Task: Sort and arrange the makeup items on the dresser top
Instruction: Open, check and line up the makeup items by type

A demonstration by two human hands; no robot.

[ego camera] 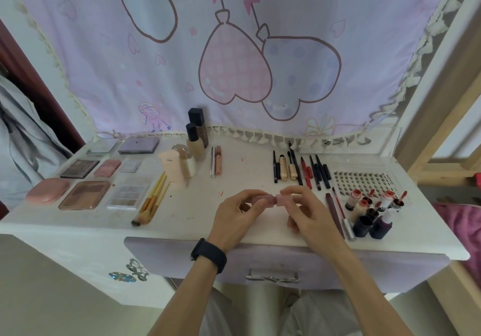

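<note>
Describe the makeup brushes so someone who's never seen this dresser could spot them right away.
On the white dresser top, look left of centre, right of the block of flat palettes. The makeup brushes lie in a slanted bundle, bristles toward the front edge; nothing else has yellow handles.

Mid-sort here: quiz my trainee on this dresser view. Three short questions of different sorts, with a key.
1. Multiple choice: the left hand and right hand together hold which item?
A) small pink plastic tube
B) yellow-handled brush
C) black pencil
2. True or false: the flat eyeshadow palettes lie to the right of the false-lash tray.
3. Fill in: the black wristband sits on the ___ wrist.
Key: 1 A; 2 false; 3 left.
</note>
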